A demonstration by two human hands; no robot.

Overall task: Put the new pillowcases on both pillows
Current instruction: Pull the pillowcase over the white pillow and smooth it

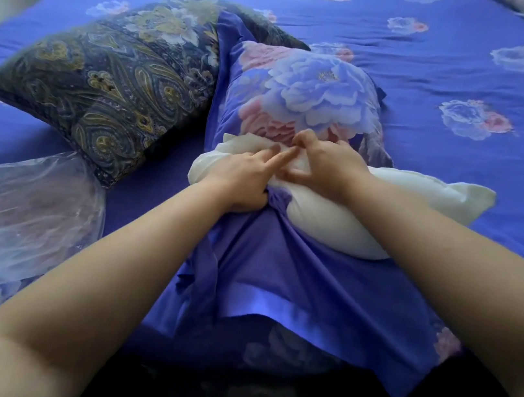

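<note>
Pillow (336, 216), white and half-sheathed in the blue peony pillowcase (303, 95), lies mid-bed, my left hand (240, 178) clenched on pillowcase fabric, my right hand (323, 163) pinching its edge, paisley pillow (101, 82) at ten o'clock.

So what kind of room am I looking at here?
Most likely a bedroom. A wide bed fills the view under a blue flowered sheet, a patterned pillow lies on it, and a white pillow sits halfway inside a flowered pillowcase.
</note>
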